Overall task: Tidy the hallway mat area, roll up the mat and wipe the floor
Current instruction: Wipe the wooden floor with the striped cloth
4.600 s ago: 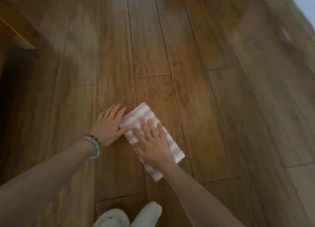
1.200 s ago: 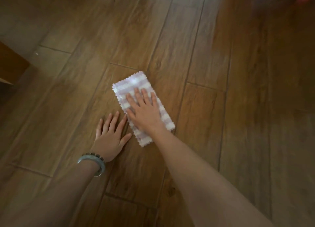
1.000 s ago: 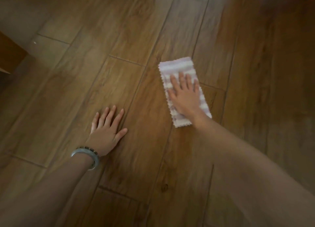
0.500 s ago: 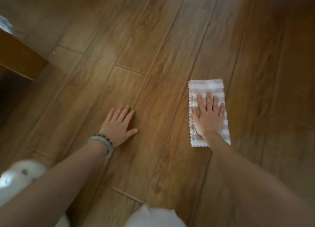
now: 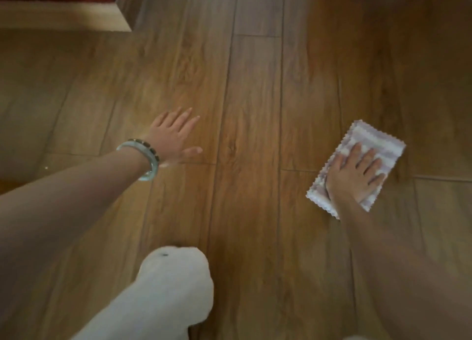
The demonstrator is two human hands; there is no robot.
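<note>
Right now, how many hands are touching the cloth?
1. The right hand lies flat on the cloth; the left hand is apart, over bare floor.

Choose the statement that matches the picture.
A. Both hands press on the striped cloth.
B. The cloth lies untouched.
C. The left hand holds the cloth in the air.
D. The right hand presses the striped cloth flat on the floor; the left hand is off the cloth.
D: the right hand lies spread on the striped cloth on the wooden floor, while the left hand is far from it.

Two hands (image 5: 173, 135) (image 5: 355, 176), one striped cloth (image 5: 370, 143), one bracelet (image 5: 145, 158).
</note>
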